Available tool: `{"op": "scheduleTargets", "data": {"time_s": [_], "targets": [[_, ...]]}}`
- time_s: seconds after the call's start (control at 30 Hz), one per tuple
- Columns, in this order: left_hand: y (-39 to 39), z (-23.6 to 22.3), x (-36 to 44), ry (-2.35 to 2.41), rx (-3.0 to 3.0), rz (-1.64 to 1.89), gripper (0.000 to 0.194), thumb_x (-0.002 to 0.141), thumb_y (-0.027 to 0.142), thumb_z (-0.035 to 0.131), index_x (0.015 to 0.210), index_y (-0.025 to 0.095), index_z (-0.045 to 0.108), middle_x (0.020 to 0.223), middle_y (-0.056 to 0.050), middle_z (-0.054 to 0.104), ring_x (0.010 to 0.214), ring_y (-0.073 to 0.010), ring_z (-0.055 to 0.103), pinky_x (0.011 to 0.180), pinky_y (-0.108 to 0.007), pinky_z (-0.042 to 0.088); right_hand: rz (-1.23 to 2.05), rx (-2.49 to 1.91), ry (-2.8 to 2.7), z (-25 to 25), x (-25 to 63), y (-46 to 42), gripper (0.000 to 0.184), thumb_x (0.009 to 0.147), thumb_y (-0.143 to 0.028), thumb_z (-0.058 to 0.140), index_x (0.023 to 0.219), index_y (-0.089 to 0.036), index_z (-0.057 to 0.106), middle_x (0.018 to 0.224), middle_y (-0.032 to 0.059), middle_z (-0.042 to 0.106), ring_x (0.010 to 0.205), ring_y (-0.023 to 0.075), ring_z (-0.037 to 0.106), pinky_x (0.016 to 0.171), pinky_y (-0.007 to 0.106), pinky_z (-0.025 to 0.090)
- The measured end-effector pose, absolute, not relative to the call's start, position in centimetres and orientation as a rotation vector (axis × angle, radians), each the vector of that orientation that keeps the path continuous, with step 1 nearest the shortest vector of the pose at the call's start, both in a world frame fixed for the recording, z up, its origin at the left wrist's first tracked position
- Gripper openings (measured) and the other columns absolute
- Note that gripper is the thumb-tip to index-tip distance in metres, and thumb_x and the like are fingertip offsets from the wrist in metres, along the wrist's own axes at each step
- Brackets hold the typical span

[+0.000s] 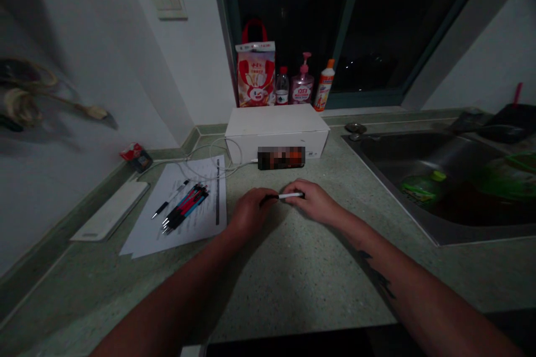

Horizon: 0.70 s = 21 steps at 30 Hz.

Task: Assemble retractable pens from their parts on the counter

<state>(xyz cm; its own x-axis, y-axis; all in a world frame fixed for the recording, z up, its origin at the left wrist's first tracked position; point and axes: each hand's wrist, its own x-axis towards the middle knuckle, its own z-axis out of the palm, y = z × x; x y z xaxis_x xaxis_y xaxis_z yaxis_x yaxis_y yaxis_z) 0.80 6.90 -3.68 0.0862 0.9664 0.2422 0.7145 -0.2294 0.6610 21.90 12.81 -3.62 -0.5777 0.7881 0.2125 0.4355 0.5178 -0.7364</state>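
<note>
Person at a countertop [268,284], both hands on one pen. Left hand [252,210] pinches the pen's dark end between thumb and fingers; right hand [313,201] pinches the other end, also dark. Pen [288,196] is held roughly level, white middle showing between the hands, just above the counter, in front of the phone. Can't tell if it's whole or in two parts.

Phone [281,158] on its long edge against the front of a white box [276,121], screen blurred out. White cable [196,163] plugged into its left end, looping over the paper. Paper sheets [215,228] left of the hands, carrying a bundle of pens [186,209], red, blue and black, plus one pen lying slightly apart. White board [111,212] left of the paper, small red and dark packet [136,157] behind it.

Behind the box, by the window: red bag [256,75], red-capped bottle [282,86], pink pump bottle [302,81], orange-capped bottle [324,86]. Sink [397,195] at right, green bottle [422,187] inside.
</note>
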Motion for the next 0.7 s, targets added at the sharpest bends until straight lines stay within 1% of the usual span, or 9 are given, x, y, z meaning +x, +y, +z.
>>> {"op": "scheduleTargets", "data": {"time_s": [0.07,0.17,0.23,0.3,0.43,0.5,0.57,0.63,0.7], "targets": [[6.88,-3.66,0.79,1.657,2.001,0.927,0.019,0.093,0.014,0.064,0.103,0.023,0.078,0.104,-0.004,0.079,0.1,-0.0224,0.07,0.092,-0.034,0.053,0.876,-0.982,-2.25,-3.56,21.79,12.7,0.016,0.094,-0.023,0.064,0.105,-0.022,0.076,0.101,0.0072,0.075,0.093,0.0209,0.068,0.085,0.034,0.05],[6.9,-3.88,0.7,1.65,2.02,0.937,0.02,0.094,0.014,0.063,0.104,0.022,0.078,0.105,-0.004,0.079,0.1,-0.0221,0.07,0.093,-0.034,0.052,0.852,-0.972,-2.294,-3.54,21.66,12.56,0.02,0.101,-0.025,0.056,0.103,-0.022,0.076,0.098,0.0071,0.076,0.091,0.02,0.068,0.084,0.034,0.05],[6.93,-4.1,0.65,1.651,2.042,0.923,0.019,0.094,0.014,0.064,0.105,0.022,0.077,0.104,-0.004,0.079,0.1,-0.0223,0.07,0.092,-0.034,0.052,0.744,-0.96,-2.312,-3.53,21.62,12.48,0.015,0.099,-0.022,0.06,0.1,-0.021,0.075,0.097,0.0069,0.074,0.092,0.02,0.067,0.084,0.033,0.049],[6.95,-4.26,0.64,1.652,2.058,0.912,0.018,0.094,0.015,0.064,0.104,0.022,0.077,0.104,-0.004,0.078,0.099,-0.0223,0.07,0.091,-0.034,0.052,0.636,-0.952,-2.334,-3.54,21.61,12.39,0.012,0.095,-0.02,0.066,0.103,-0.021,0.074,0.1,0.0072,0.073,0.096,0.0209,0.066,0.085,0.034,0.049],[6.91,-4.14,0.73,1.659,2.066,0.912,0.019,0.094,0.015,0.064,0.104,0.022,0.077,0.104,-0.004,0.078,0.099,-0.022,0.07,0.091,-0.034,0.052,0.552,-0.951,-2.435,-3.6,21.59,12.27,0.016,0.101,-0.026,0.06,0.109,-0.021,0.073,0.103,0.0085,0.074,0.099,0.0226,0.066,0.088,0.036,0.049],[6.86,-3.92,0.82,1.667,2.07,0.902,0.018,0.094,0.015,0.064,0.104,0.022,0.078,0.104,-0.005,0.078,0.098,-0.0223,0.07,0.091,-0.034,0.052,0.521,-0.944,-2.452,-3.58,21.61,12.24,0.014,0.101,-0.024,0.06,0.105,-0.02,0.073,0.1,0.0082,0.074,0.098,0.0224,0.066,0.087,0.035,0.049],[6.8,-3.72,0.89,1.674,2.072,0.889,0.018,0.094,0.016,0.064,0.103,0.022,0.078,0.103,-0.005,0.079,0.097,-0.0227,0.07,0.089,-0.034,0.052,0.475,-0.948,-2.434,-3.52,21.65,12.19,0.009,0.097,-0.019,0.065,0.102,-0.019,0.072,0.098,0.0078,0.072,0.097,0.0223,0.065,0.085,0.034,0.048],[6.76,-3.63,0.9,1.667,2.073,0.887,0.018,0.094,0.016,0.064,0.104,0.021,0.078,0.103,-0.005,0.079,0.097,-0.0228,0.07,0.089,-0.034,0.052,0.444,-0.954,-2.421,-3.48,21.67,12.14,0.013,0.094,-0.019,0.069,0.107,-0.019,0.072,0.101,0.0079,0.071,0.098,0.0226,0.065,0.085,0.034,0.048],[6.78,-3.65,0.84,1.664,2.07,0.905,0.019,0.094,0.015,0.064,0.105,0.021,0.078,0.104,-0.005,0.079,0.099,-0.0224,0.07,0.091,-0.034,0.052,0.439,-0.949,-2.44,-3.47,21.65,12.09,0.016,0.098,-0.025,0.066,0.112,-0.02,0.071,0.102,0.0078,0.072,0.098,0.0228,0.065,0.086,0.035,0.049]]}}
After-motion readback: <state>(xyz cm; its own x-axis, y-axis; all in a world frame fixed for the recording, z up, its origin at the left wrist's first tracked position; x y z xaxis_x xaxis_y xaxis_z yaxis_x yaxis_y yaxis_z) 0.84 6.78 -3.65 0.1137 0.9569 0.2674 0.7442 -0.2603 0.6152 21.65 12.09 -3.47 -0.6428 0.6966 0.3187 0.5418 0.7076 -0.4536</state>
